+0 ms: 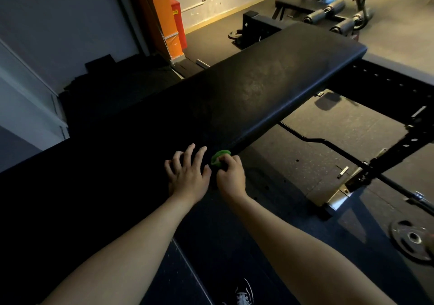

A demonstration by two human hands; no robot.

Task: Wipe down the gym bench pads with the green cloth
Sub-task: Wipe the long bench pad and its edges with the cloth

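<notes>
My right hand (231, 175) has its fingers curled round the bunched cloth (219, 157) at the pad's (270, 81) 6 o'clock edge; my left hand (187, 173) rests flat, fingers spread. So wadded, I judge it could skip patches or slip off the edge.

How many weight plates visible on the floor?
1 clearly: a round weight plate lies flat on the floor at lower right, near the rack base. A second may sit behind the bench pad at top centre, partly hidden; can't confirm.
</notes>
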